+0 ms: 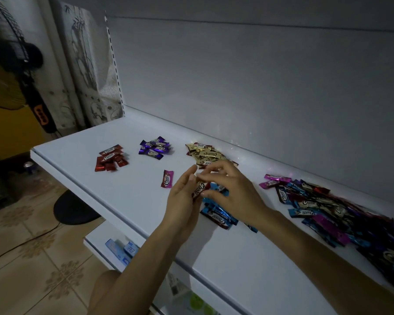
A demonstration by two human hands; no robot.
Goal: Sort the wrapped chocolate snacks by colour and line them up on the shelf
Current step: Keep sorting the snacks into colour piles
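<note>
On the white laminate shelf [82,153], going from the left, I have a small pile of red foil-wrapped snacks [111,160], then a pile of purple foil-wrapped snacks [154,148], each colour gathered but lying loose, not in a row. A single pink foil-wrapped snack [167,178] lies alone in front of them. Behind my hands, against the back wall, sits the pile of gold foil-wrapped snacks [204,154].

My left hand [183,196] holds a dark red foil-wrapped chocolate snack [198,189] against its fingers, above the shelf. My right hand [232,189] meets it with thumb and forefinger; I cannot tell whether it is pinching the wrapper or only touching it. Under my right hand lies a pile of blue foil-wrapped snacks [218,214].

At the far right, a big mixed heap of unsorted snacks [328,210] spreads along the shelf. I judge the sorting well under half done, and the lining-up not begun.
</note>
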